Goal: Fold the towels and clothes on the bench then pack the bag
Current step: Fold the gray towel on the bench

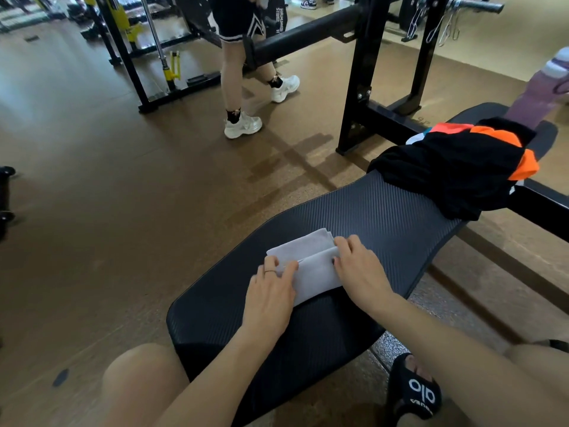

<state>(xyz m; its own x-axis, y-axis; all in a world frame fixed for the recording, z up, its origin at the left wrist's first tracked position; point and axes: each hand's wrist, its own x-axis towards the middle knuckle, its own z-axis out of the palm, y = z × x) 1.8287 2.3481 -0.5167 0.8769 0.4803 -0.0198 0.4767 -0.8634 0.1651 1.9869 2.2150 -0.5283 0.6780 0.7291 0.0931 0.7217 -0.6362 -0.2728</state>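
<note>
Brown speckled floor (92,195) lies open to the left of the ribbed black bench (385,211), whose rounded near edge sits between the person's knees. The left hand (271,291), a thin ring on one finger, lies flat with straight fingers pressing the left edge of a soft white towel (311,266) (folded into a small rectangle, a crease across its middle). The right hand (360,266) rests on the towel's right edge, its fingers bent at the fold. Bare bench surface stretches beyond, up to a crumpled black and orange garment (446,171) at the far right.
</note>
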